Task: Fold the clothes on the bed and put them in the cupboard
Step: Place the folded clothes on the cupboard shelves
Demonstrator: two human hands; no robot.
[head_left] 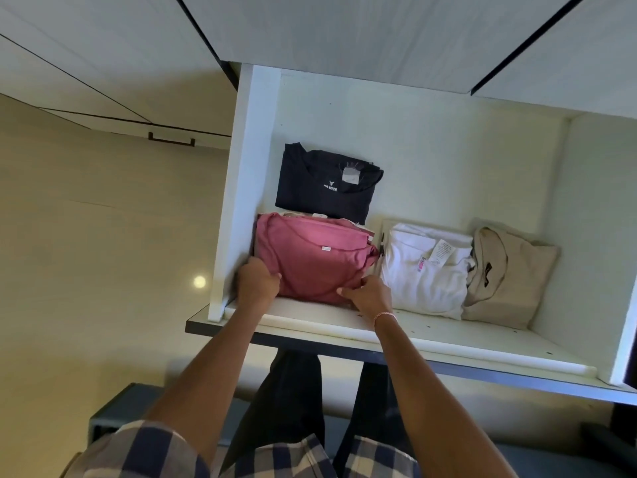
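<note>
At the shelf's front-left corner, the folded pink shirt (310,257) is gripped from both sides. The left hand (258,281) is curled round its 8 o'clock corner and the right hand (367,296) is closed on its 5 o'clock edge. The two-sided hold is judged to keep the fold shut while the shirt is squared against the cupboard side wall (241,184) at 9 o'clock. Pale edges are seen under it at 12 and 3 o'clock, so it is probably set on a stack. The shirt is already lying on the shelf (431,336); placement is judged nearly done, release not yet made.

Around it:
- A black shirt (327,184), folded, is just behind at 12 o'clock.
- A white garment (424,267) is just beside at 3 o'clock, with only a narrow gap.
- A beige garment (506,274) lies past it at 3 o'clock, touching the white one and folded more loosely.

In the way: the side wall is tight against the left hand, so little room is left for the fingers. The white garment could be snagged by the right hand. The bed is not in view.
</note>
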